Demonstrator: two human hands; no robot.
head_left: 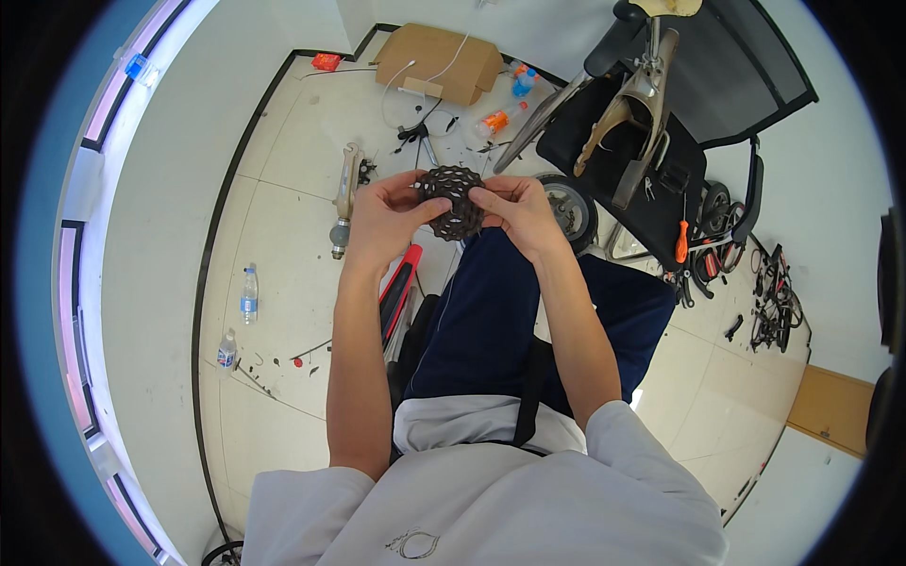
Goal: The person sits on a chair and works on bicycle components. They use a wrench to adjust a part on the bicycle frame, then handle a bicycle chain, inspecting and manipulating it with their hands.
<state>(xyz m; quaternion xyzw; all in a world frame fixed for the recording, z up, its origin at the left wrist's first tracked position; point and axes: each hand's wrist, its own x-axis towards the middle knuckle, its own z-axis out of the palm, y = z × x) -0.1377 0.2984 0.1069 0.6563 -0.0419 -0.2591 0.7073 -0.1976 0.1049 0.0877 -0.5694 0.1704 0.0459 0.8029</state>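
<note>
Between my two hands, above my knees, is a dark bicycle cassette (451,193), a stack of toothed rings with its flat side turned up toward me. My left hand (385,219) grips its left edge, the thumb lying across the face. On the opposite edge, my right hand (524,212) pinches it with the thumb on top and the fingers behind. The fingertips under the cassette are hidden. Just below my left hand, a red and black long-handled tool (400,288) stands close to my leg.
A black office chair (604,141) at the right carries metal bike parts and an orange screwdriver (682,241). A small wheel (569,212) leans beside it. Wrenches (347,189), plastic bottles (249,294) and a cardboard box (439,61) lie about the tiled floor. Tangled black parts (776,300) sit far right.
</note>
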